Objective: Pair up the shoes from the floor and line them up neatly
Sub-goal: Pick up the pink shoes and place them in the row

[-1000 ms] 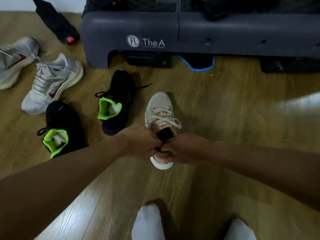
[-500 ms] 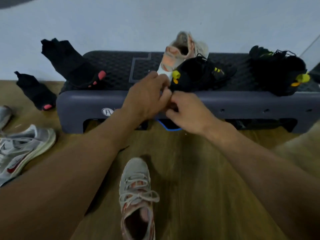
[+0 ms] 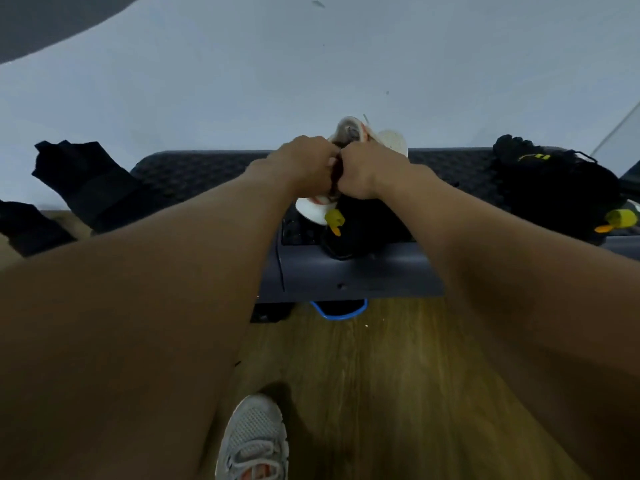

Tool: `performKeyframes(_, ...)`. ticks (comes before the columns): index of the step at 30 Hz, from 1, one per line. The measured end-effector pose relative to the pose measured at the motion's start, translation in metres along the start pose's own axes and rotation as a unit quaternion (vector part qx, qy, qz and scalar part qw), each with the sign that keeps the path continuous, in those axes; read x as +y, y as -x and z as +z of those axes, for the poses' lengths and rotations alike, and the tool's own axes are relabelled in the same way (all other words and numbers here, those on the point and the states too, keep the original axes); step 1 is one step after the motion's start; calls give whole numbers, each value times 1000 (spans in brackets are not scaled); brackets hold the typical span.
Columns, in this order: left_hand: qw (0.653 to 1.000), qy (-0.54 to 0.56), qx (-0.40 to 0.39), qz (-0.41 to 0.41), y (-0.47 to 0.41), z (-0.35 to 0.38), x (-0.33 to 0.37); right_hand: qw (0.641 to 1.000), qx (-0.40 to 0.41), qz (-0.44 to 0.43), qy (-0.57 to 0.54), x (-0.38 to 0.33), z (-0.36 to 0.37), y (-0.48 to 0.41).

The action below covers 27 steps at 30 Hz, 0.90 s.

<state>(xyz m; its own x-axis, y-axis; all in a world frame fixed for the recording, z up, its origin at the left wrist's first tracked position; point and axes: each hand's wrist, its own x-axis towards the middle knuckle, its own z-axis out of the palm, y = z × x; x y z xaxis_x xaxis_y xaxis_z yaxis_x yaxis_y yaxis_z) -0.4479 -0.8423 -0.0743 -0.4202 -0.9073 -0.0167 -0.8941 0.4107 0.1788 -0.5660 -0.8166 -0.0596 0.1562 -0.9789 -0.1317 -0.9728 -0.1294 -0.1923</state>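
Observation:
A beige-and-peach sneaker (image 3: 313,209) lies tilted on the dark step platform (image 3: 363,275) against the wall, its white sole facing me. My left hand (image 3: 304,164) and my right hand (image 3: 367,171) are curled close together at its collar and grip it from both sides. A black sneaker with a yellow heel tab (image 3: 346,237) lies right beside it, under my right wrist. The matching beige sneaker (image 3: 254,441) stands on the wooden floor below my left forearm.
A second black sneaker with yellow tabs (image 3: 554,188) sits on the platform's right end. Two black high-top shoes (image 3: 83,181) (image 3: 24,226) lean at the left, one on the platform, one on the floor. A blue loop (image 3: 337,311) hangs under the platform.
Both hands let go of the beige sneaker on the floor, rose to the platform and closed on the beige sneaker there. The view has tilted up toward the wall.

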Motion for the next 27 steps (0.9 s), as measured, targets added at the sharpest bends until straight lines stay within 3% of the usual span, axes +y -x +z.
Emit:
performKeyframes(3,999,4,48,-2,18,-1,-3,998,15,-25,50,-7,-2,6)
performKeyframes(10,959,-98,265,18,96,30,-16,966,180,-123,141,-40,23,46)
performKeyframes(15,927,-137,346,42,155,42,-26,950,191,-202,145,-64,45,85)
performKeyframes(21,938,-74,326,90,226,46,-18,941,121,-302,92,-64,63,130)
performKeyframes(27,962,-9,182,205,292,67,-14,923,-3,-372,95,-29,97,205)
